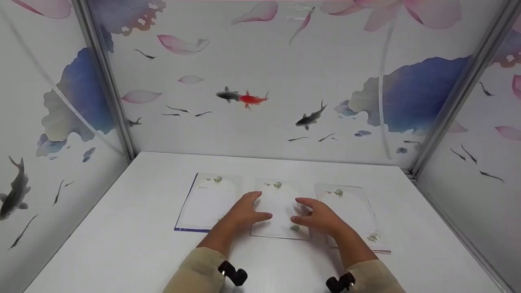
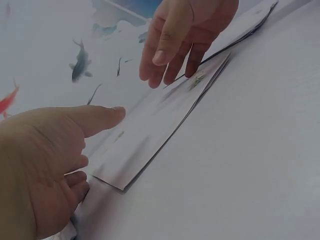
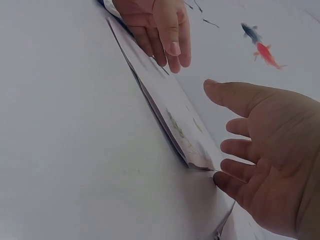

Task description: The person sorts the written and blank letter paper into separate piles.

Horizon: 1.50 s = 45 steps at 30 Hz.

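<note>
Both hands frame the middle card on the table.

Our left hand and right hand rest with fingers spread, holding nothing, at either edge of the middle card, seemingly to square it. Left card and right card flank it. Any printed writing is too small to read.

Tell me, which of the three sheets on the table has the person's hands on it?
The middle sheet: the left hand and right hand flank it, while the left sheet and right sheet lie untouched.
</note>
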Each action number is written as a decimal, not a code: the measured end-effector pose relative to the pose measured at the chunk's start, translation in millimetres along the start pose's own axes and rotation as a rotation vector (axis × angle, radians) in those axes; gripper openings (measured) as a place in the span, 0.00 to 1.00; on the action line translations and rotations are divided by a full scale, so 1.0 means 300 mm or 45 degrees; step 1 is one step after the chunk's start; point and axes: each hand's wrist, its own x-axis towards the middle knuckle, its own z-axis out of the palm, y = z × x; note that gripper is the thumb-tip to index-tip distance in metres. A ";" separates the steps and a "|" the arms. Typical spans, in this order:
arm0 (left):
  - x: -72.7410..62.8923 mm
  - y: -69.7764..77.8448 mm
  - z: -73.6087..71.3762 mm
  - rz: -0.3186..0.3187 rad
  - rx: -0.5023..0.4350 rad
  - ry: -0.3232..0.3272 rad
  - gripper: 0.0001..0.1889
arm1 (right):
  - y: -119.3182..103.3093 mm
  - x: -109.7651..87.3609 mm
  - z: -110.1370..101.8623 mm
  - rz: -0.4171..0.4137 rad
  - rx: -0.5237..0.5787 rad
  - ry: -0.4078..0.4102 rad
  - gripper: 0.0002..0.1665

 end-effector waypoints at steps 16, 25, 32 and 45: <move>-0.005 -0.001 -0.006 0.124 0.379 -0.164 0.52 | 0.007 -0.011 0.017 -0.066 -0.210 -0.089 0.49; -0.005 0.002 -0.005 0.118 0.416 -0.170 0.51 | 0.012 -0.006 0.019 -0.078 -0.211 -0.097 0.48; -0.006 0.005 -0.001 0.101 0.428 -0.167 0.50 | 0.008 -0.008 0.016 -0.071 -0.205 -0.095 0.48; 0.006 -0.005 0.003 0.156 0.388 -0.063 0.32 | 0.011 -0.012 0.021 -0.058 -0.148 0.007 0.34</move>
